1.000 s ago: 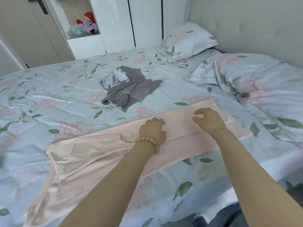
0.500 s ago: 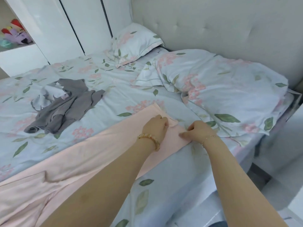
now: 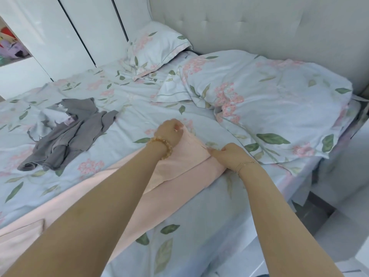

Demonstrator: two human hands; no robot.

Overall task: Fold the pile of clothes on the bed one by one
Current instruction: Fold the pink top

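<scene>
A long pink garment (image 3: 179, 176) lies flat along the near edge of the bed (image 3: 139, 116), from the near left corner up toward the middle. Its far end is folded over, so one pink layer sits on top of another.

The person's left hand (image 3: 169, 131) is at the far tip of the pink garment. Its fingers are curled and pinch the top corner of the cloth. A beaded bracelet (image 3: 162, 145) goes round that wrist.

The right hand (image 3: 229, 154) is just beside it, on the side of the cloth nearer the bed's edge. Its fingers are bent and pinch the other corner of the same end. A thin chain bracelet (image 3: 245, 164) sits on that wrist.

A crumpled grey garment (image 3: 69, 134) lies in a heap toward the far left side of the bed, well apart from the pink one. A bit of white cloth (image 3: 52, 118) pokes out of the heap.

A flowery pillow (image 3: 157, 48) rests at the far corner by the padded headboard (image 3: 259, 27). A puffy duvet (image 3: 269, 102) with the same flowers is bunched up along the headboard side.

White cupboard doors (image 3: 69, 33) stand behind the bed. No words or labels can be read on anything
</scene>
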